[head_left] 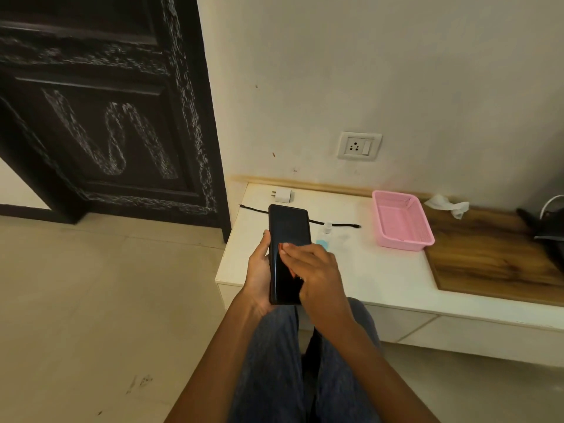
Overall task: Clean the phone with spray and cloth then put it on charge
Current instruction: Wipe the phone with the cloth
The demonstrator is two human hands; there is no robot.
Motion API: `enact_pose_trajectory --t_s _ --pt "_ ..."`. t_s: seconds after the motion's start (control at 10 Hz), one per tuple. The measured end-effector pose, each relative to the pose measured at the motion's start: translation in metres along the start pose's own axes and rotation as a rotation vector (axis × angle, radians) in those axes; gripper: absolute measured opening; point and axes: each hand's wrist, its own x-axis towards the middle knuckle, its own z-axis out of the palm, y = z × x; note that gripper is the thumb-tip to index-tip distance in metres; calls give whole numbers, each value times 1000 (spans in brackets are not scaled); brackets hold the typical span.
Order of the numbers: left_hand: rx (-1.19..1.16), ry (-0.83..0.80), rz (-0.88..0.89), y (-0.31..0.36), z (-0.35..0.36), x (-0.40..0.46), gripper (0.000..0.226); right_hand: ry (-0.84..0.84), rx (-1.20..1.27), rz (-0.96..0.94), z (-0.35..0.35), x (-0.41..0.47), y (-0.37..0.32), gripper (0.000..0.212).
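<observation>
A black phone (pixel 288 224) with a dark screen is held upright over the front of the white table (pixel 366 276). My left hand (pixel 259 270) grips its left edge and back. My right hand (pixel 317 267) lies across the lower screen with its fingers flat on the glass; I see no cloth in it. A small clear spray bottle (pixel 325 233) with blue liquid stands on the table just right of the phone. A crumpled white cloth (pixel 447 204) lies at the back by the wall. A black cable (pixel 335 224) and a white charger plug (pixel 282 195) lie behind the phone.
A wall socket (pixel 358 145) sits above the table. An empty pink basket (pixel 403 221) stands to the right, beside a wooden board (pixel 488 254) and a dark object (pixel 549 233). A dark door (pixel 106 117) is on the left. My knees are below the table edge.
</observation>
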Motion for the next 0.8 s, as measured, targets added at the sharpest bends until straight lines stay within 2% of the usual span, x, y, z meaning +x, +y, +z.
enact_pose_trajectory --t_s 0.1,0.2,0.3,0.4,0.5,0.6,0.8 --pt "15 -5 7 0 -4 1 76 487 1355 105 17 2 1 34" --pt "-33 -23 23 1 -6 1 74 173 580 -164 12 -29 7 37" --pt "-48 -2 23 -1 -7 1 73 149 487 -194 5 -28 16 35" --pt "-69 11 31 -3 -4 1 71 120 501 -97 1 -18 25 29" --pt "-81 12 4 -5 0 1 72 165 519 -1 2 -6 19 37" --pt "-50 6 19 -4 -1 1 70 171 589 7 4 -12 9 41" --pt "-56 21 53 -7 -8 3 66 91 638 -120 0 -37 -2 36"
